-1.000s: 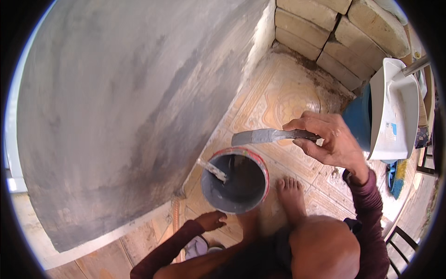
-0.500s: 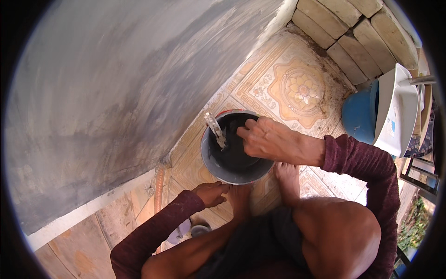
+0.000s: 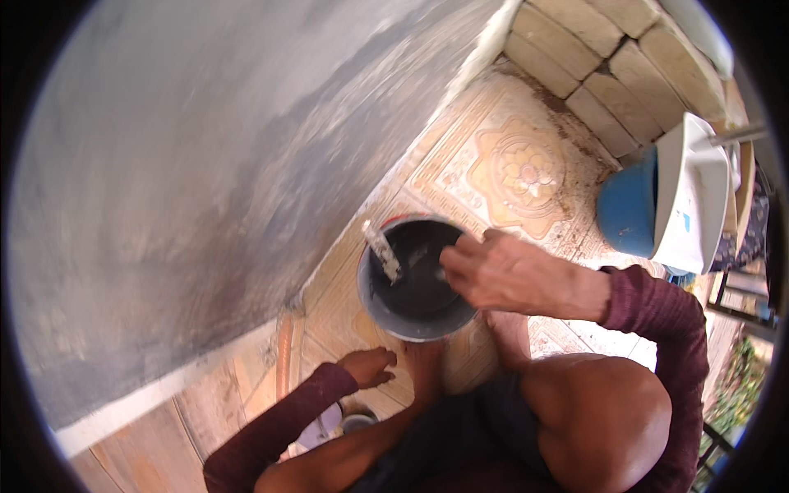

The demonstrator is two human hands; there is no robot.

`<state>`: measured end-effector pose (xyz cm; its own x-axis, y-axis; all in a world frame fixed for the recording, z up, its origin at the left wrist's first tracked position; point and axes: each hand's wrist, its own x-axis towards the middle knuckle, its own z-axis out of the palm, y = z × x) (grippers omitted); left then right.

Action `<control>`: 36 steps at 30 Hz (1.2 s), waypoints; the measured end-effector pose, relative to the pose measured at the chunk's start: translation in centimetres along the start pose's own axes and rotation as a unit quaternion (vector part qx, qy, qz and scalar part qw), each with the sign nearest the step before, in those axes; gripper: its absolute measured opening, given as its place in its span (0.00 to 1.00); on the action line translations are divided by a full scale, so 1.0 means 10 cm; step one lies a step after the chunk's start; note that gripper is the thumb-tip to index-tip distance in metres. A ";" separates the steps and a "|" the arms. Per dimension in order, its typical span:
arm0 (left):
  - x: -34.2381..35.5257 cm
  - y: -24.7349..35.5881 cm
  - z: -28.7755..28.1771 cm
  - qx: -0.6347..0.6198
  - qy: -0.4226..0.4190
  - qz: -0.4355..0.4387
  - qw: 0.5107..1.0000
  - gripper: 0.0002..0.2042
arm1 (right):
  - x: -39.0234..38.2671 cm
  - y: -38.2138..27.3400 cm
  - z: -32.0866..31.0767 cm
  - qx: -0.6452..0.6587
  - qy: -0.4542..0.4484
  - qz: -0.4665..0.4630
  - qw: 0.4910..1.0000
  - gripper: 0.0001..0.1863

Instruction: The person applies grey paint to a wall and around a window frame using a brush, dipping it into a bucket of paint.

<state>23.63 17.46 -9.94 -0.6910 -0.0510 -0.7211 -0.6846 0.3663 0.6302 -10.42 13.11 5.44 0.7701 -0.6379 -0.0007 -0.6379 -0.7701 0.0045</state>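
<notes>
Between my feet stands a grey bucket (image 3: 380, 309) of dark, wet paint-like mix. A stick (image 3: 380, 248) crusted with pale residue leans against its left inner wall, its lower end near the mix. My right hand (image 3: 501, 267) hangs over the bucket's right rim, fingers curled together and pointing inward. Whatever they grip, if anything, is hidden and slightly blurred. Left of my foot, my left hand (image 3: 367, 367) hovers near the bucket's lower left side, apart from it. Its fingers are loosely bent and hold nothing.
A grey-smeared wall (image 3: 214, 181) rises close on the left. Pale blocks (image 3: 608, 74) are stacked at the back right, near a blue tub (image 3: 629, 205) and a white plastic basin (image 3: 694, 197). Small containers (image 3: 325, 423) sit by my left leg on patterned tiles (image 3: 526, 168).
My right hand has shifted a little right and toward me over the bucket. My left hand has drawn slightly back from the bucket's side. The view has tilted slightly.
</notes>
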 end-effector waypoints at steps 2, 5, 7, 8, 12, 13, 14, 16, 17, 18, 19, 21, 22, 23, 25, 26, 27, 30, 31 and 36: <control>0.01 -0.02 -0.01 0.007 0.002 0.002 1.000 0.17 | -0.07 0.02 0.06 0.026 -0.005 0.002 1.000 0.04; 0.00 0.03 -0.04 -0.009 0.004 -0.003 1.000 0.17 | -0.23 0.07 0.14 0.108 0.036 0.063 0.991 0.04; -0.03 0.00 -0.04 -0.019 0.004 -0.007 1.000 0.17 | -0.40 0.14 0.23 0.203 0.061 0.114 0.971 0.05; -0.04 -0.03 -0.02 -0.022 0.003 -0.009 1.000 0.18 | -0.49 0.18 0.27 0.264 0.059 0.146 0.951 0.10; -0.10 -0.15 0.07 -0.047 -0.012 -0.020 0.999 0.19 | -0.79 0.22 0.67 0.597 0.121 0.202 0.767 0.16; -0.10 -0.15 0.08 -0.059 -0.017 -0.021 0.998 0.20 | -0.85 0.16 0.75 0.669 0.109 0.240 0.695 0.16; -0.09 -0.15 0.10 -0.062 -0.027 -0.033 0.997 0.20 | -0.90 0.11 0.80 0.734 0.097 0.273 0.614 0.16; -0.09 -0.15 0.13 -0.069 -0.028 -0.026 0.997 0.20 | -0.96 0.09 0.82 0.826 0.122 0.280 0.473 0.18; -0.09 -0.16 0.14 -0.072 -0.028 -0.023 0.997 0.20 | -0.96 0.13 0.82 0.819 0.171 0.292 0.464 0.19; -0.09 -0.12 0.12 -0.079 -0.028 -0.026 0.996 0.20 | -0.96 0.17 0.81 0.809 0.219 0.303 0.454 0.19; -0.07 -0.11 0.12 -0.086 -0.029 -0.025 0.996 0.20 | -0.96 0.23 0.81 0.797 0.266 0.314 0.442 0.20; -0.06 -0.13 0.14 -0.100 -0.029 -0.027 0.994 0.21 | -0.98 0.49 1.14 0.759 0.319 0.346 0.450 0.23; -0.06 -0.14 0.14 -0.098 -0.025 -0.027 0.995 0.21 | -0.94 0.66 1.23 0.733 0.353 0.372 0.446 0.23; -0.04 -0.12 0.13 -0.105 -0.027 -0.037 0.993 0.22 | -0.90 0.85 1.31 0.704 0.386 0.400 0.443 0.23; -0.04 -0.08 0.09 -0.121 -0.034 -0.058 0.990 0.22 | -0.76 1.24 1.53 0.647 0.450 0.436 0.435 0.24; -0.04 -0.09 0.10 -0.122 -0.030 -0.058 0.990 0.22 | -0.68 1.43 1.62 0.620 0.468 0.452 0.438 0.23; -0.02 -0.12 0.12 -0.122 -0.028 -0.056 0.991 0.22 | -0.64 1.62 1.73 0.591 0.486 0.470 0.440 0.23; 0.04 -0.08 0.06 -0.128 -0.029 -0.061 0.989 0.22 | -0.51 2.12 2.14 0.508 0.512 0.510 0.468 0.22; 0.04 -0.05 0.05 -0.133 -0.028 -0.065 0.989 0.22 | -0.44 2.21 2.18 0.491 0.513 0.523 0.472 0.22; 0.08 -0.12 0.17 -0.186 -0.018 -0.074 0.980 0.23 | -0.23 2.44 2.53 0.405 0.483 0.540 0.557 0.21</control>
<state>24.33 18.52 -11.74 -0.5735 -0.0427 -0.8181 -0.8187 -0.0062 0.5742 -27.87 -4.31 -19.73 -0.6727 -0.7324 0.1051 -0.2217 0.0639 -0.9730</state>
